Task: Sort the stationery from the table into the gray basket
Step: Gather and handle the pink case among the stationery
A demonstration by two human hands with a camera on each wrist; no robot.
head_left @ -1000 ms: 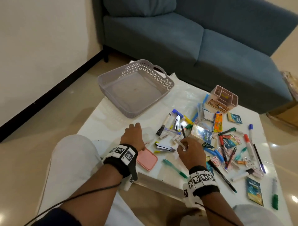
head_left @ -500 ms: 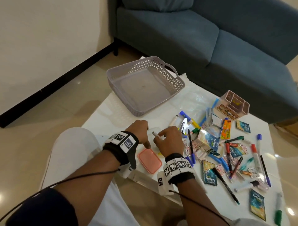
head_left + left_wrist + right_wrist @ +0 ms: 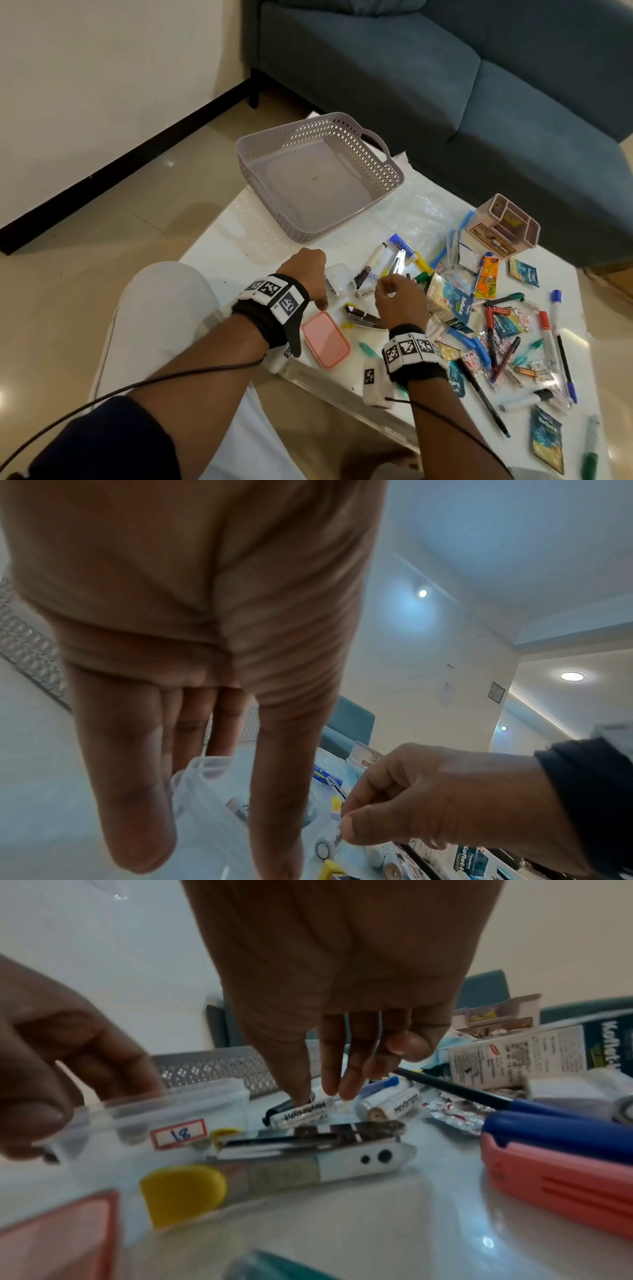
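The gray basket [image 3: 318,178] stands with nothing in it at the table's far left. My left hand [image 3: 315,284] holds a small clear box [image 3: 339,275], labelled 18 in the right wrist view [image 3: 178,1134], by its rim; a white battery [image 3: 331,287] lies inside. My right hand [image 3: 380,291] reaches down just right of the box, thumb and fingertips pinching another white battery [image 3: 301,1115] that lies on the table. A third battery [image 3: 394,1104] lies beside it. Pens, markers and packets [image 3: 493,329] are scattered to the right.
A pink lid [image 3: 325,339] and a metal stapler [image 3: 363,317] lie near the front edge between my wrists. A pink desk organiser [image 3: 503,226] stands at the back right. A blue sofa [image 3: 479,85] is behind the white table [image 3: 239,240].
My right hand left the pen pile, came to the clear box beside my left hand, then drew back right onto a battery. My left hand stayed at the box.
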